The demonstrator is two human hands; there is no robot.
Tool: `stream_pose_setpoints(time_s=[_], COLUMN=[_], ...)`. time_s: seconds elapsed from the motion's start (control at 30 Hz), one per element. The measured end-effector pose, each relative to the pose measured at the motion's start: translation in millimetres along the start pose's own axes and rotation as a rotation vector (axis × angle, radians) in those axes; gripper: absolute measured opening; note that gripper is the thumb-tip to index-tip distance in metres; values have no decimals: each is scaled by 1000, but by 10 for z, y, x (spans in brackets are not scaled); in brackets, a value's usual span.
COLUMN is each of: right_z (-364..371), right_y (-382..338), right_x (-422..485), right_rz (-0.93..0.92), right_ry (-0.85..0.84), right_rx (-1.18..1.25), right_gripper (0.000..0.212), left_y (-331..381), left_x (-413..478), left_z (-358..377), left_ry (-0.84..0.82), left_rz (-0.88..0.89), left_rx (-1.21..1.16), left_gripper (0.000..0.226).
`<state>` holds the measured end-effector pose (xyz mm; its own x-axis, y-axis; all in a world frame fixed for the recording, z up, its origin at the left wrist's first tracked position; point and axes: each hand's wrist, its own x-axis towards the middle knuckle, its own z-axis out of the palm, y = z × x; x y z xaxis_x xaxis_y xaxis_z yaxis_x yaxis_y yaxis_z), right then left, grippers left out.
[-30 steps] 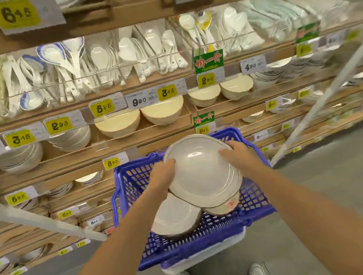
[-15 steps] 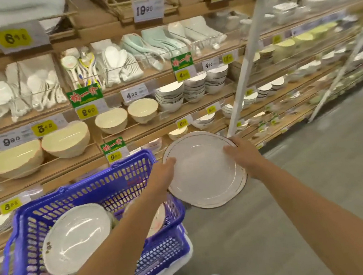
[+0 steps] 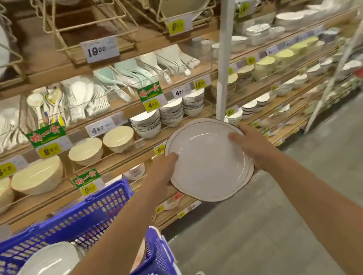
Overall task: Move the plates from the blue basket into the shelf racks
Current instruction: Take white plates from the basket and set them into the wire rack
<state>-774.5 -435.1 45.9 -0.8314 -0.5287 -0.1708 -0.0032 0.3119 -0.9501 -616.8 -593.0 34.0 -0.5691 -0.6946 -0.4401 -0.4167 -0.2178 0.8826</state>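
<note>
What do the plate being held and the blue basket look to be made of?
Plate: probably glazed ceramic. It is glossy white with sharp light glints and a thin dark line round the rim.
Basket: moulded plastic, judging by the even blue colour and lattice walls.

The plate [image 3: 208,159], a second ago held right above the blue basket [image 3: 71,223], has been carried out to the right and now sits clear of its rim, in front of the shelves. The left hand [image 3: 165,169] and right hand [image 3: 250,146] have travelled with it, and a wire rack [image 3: 88,18] on the far top shelf has come into sight
</note>
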Motion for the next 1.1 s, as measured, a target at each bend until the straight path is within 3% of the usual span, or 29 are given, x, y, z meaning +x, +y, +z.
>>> stream_pose_setpoints(time_s=[0.23, 0.43, 0.67, 0.8, 1.1], right_z=[123, 436, 647, 772, 734], right_y=[-697, -1603, -2320, -2703, -3062], right_x=[654, 1108, 1478, 1550, 1682], right_rz=[-152, -435, -636, -764, -793], right_ry=[-92, -191, -313, -374, -517], right_rx=[-16, -4, 124, 282, 511], right_gripper=[20, 22, 19, 18, 20], left_y=[514, 1028, 1605, 1793, 1997], left_x=[407, 655, 485, 440, 457], left_z=[-165, -517, -783, -840, -422], left_ry=[19, 252, 377, 475, 432], left_rz=[172, 328, 553, 677, 807], left_rx=[-128, -299, -302, -435, -462], left_gripper=[10, 14, 40, 49, 49])
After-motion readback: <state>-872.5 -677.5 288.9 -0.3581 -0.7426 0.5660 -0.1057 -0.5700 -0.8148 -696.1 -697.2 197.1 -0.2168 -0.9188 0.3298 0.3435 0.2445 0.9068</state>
